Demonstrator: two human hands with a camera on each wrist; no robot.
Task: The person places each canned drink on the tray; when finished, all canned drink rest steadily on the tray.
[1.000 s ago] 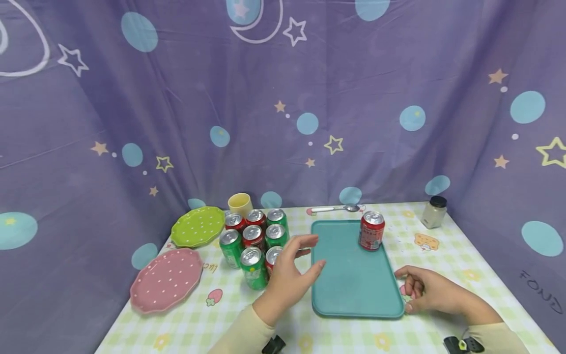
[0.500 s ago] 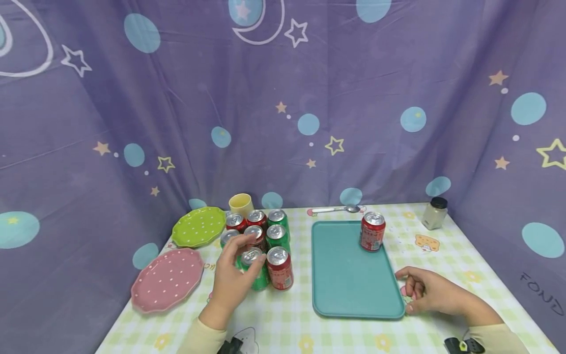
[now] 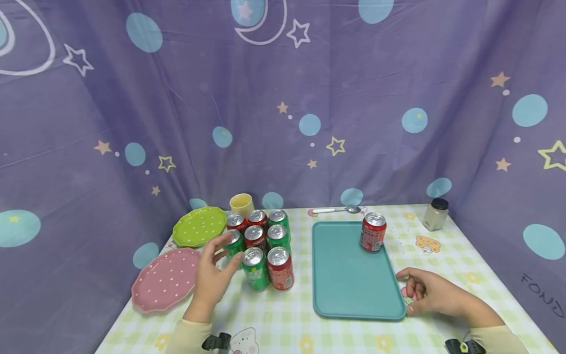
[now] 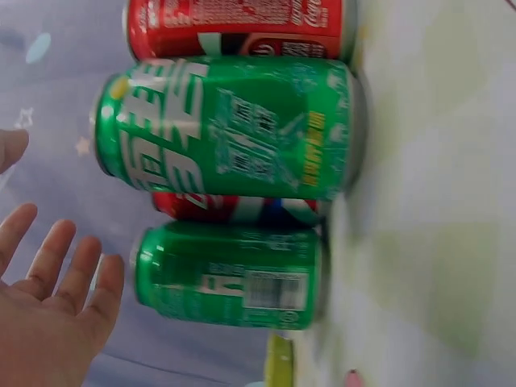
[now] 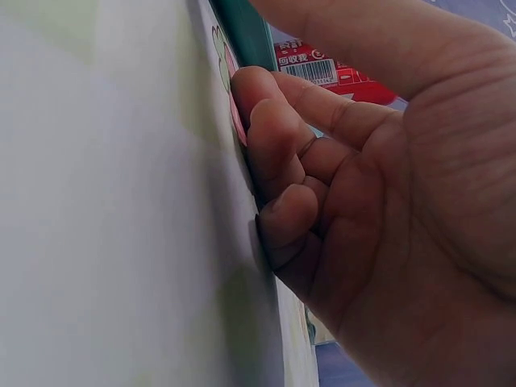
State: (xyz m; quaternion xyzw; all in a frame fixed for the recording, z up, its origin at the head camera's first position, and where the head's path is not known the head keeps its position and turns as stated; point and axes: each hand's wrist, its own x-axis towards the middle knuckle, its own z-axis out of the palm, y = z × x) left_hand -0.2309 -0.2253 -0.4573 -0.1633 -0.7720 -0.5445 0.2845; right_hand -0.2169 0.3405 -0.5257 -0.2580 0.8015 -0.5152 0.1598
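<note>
My left hand (image 3: 211, 278) reaches in at the left side of a group of soda cans, its thumb and fingers spread apart. Just right of the thumb stands a green soda can (image 3: 256, 273), beside a front red can (image 3: 280, 269). Another green can (image 3: 236, 243) is partly covered by the fingers. In the left wrist view the palm and fingers (image 4: 48, 314) hold nothing. My right hand (image 3: 435, 293) rests on the tablecloth by the right edge of a teal tray (image 3: 353, 285), fingers loosely curled. On the tray's far right part stands one red can (image 3: 373, 233).
A pink dotted plate (image 3: 168, 280) and a green dotted plate (image 3: 199, 227) lie on the left. Behind the cans sits a yellow cup (image 3: 241, 203). A spoon (image 3: 335, 210) lies along the back, and a black-lidded jar (image 3: 436, 215) stands at the back right.
My left hand has moved left, from beside the tray, across the front of the cans to their left side. The right hand and the cans have stayed in place.
</note>
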